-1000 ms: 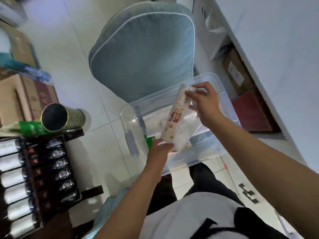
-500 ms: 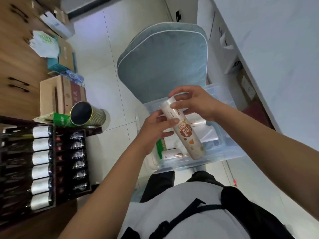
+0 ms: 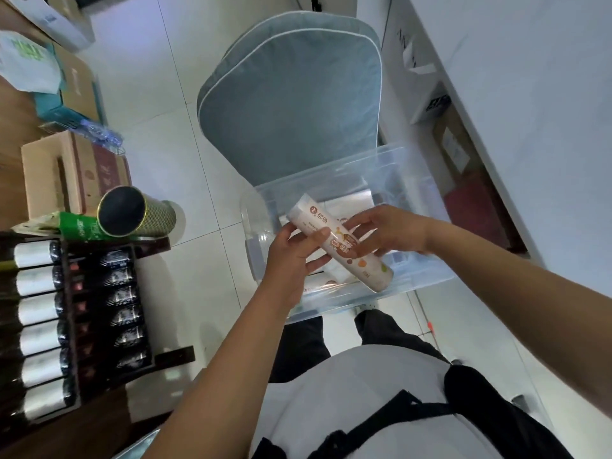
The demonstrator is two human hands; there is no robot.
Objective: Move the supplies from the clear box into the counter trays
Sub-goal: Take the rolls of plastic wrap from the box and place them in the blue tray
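Observation:
A white wrapped roll (image 3: 371,272) with orange print is held above the clear plastic box (image 3: 427,207), which sits on the floor by my feet. My left hand (image 3: 291,256) grips the roll near its upper left end, thumb over it. My right hand (image 3: 384,233) holds its middle from the right, fingers curled on it. More white packs (image 3: 337,207) lie inside the box, partly hidden by the roll and hands. No counter tray is in view.
A grey-blue padded chair (image 3: 291,104) stands just beyond the box. At left is a dark rack of bottles (image 3: 69,313), with a gold-and-black tube (image 3: 135,215) and cardboard boxes (image 3: 76,173) above it. A white counter (image 3: 530,104) runs along the right, with boxes underneath.
The roll went from upright to lying across, lifted higher above the box. My left hand shifted from its lower end to its upper left end; my right hand slid to its middle.

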